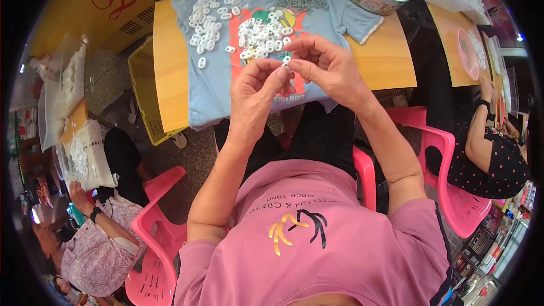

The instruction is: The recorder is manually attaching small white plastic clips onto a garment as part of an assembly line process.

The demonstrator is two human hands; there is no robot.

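Note:
My left hand (253, 92) and my right hand (331, 72) meet over the near part of the table, fingertips pinched together. Between them is a small white oval plastic piece (287, 59) with holes in it; the fingers cover part of it. Just beyond my hands lies a heap of similar white pieces (260, 38) on a light blue T-shirt (209, 93) spread over the tabletop. Farther left on the shirt is another group of white pieces (205, 25). A pile of small grey metal parts (300, 1), too fine to make out singly, lies at the far side.
A round tin (371, 1) full of white pieces stands at the table's (391, 62) far right. Below the left edge is a yellow crate (148, 96). Pink chairs (161, 238) flank me. People with white pieces before them sit left (102, 249) and right (498, 164).

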